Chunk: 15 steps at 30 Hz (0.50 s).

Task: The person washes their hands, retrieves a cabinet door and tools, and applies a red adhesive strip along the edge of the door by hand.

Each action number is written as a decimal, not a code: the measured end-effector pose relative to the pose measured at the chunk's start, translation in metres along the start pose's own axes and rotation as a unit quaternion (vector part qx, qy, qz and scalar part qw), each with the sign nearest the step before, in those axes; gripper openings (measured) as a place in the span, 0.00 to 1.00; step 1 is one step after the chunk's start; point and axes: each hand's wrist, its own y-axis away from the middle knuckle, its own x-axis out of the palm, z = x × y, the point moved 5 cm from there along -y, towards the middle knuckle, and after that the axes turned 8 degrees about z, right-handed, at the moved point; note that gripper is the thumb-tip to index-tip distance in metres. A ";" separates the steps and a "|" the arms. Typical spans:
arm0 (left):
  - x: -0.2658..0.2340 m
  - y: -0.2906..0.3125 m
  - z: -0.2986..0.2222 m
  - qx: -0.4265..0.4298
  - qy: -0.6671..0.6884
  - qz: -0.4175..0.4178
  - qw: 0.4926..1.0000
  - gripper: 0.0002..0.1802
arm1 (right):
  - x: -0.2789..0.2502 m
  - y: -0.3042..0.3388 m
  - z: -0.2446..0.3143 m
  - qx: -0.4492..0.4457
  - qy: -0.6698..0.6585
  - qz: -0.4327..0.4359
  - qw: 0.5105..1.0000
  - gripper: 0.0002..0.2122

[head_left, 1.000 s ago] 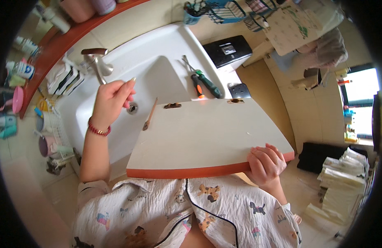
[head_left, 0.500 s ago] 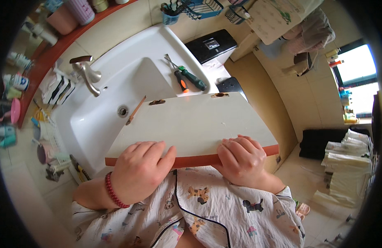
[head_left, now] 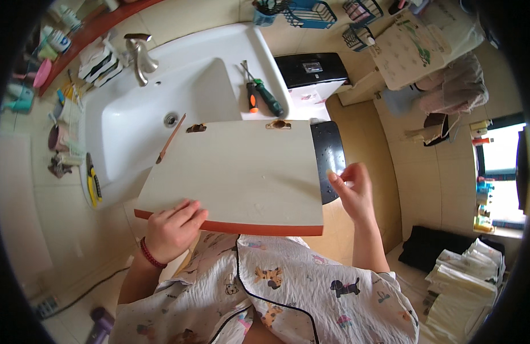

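A cream-white cabinet door panel with a red-brown near edge lies tilted in front of me, partly over the sink. Two metal hinge pieces are set at its far edge. At its far left corner a thin splintered strip sticks up. My left hand grips the panel's near left edge, fingers on top and thumb hidden. Off the panel's right side, my right hand is raised, fingers loosely bent and thumb apart, with nothing visible in it.
Two screwdrivers lie on the white sink's right ledge. Yellow-handled pliers rest at its left rim. Beyond the panel's right edge are a black perforated stool seat and a black-lidded bin. A tap stands at the back left.
My right hand has let go of the panel's near edge and moved right and up. The panel has shifted left, with my left hand still on it.
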 end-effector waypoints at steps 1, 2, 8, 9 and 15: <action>0.007 0.009 0.000 -0.012 -0.002 -0.001 1.000 0.17 | 0.029 0.001 -0.028 0.155 -0.235 0.136 0.950 0.24; 0.012 0.017 0.002 -0.033 -0.001 -0.018 0.999 0.17 | 0.050 0.010 -0.031 0.196 -0.358 0.245 0.880 0.27; 0.038 0.055 0.011 -0.115 -0.012 -0.108 0.987 0.11 | 0.138 0.051 -0.002 0.241 -0.573 0.412 0.665 0.22; 0.040 0.062 0.013 -0.123 -0.017 -0.110 0.986 0.11 | 0.145 0.053 0.004 0.241 -0.557 0.406 0.683 0.21; 0.068 0.150 0.034 -0.402 0.153 -0.247 0.868 0.16 | 0.188 0.090 -0.010 0.254 -0.557 0.368 0.700 0.21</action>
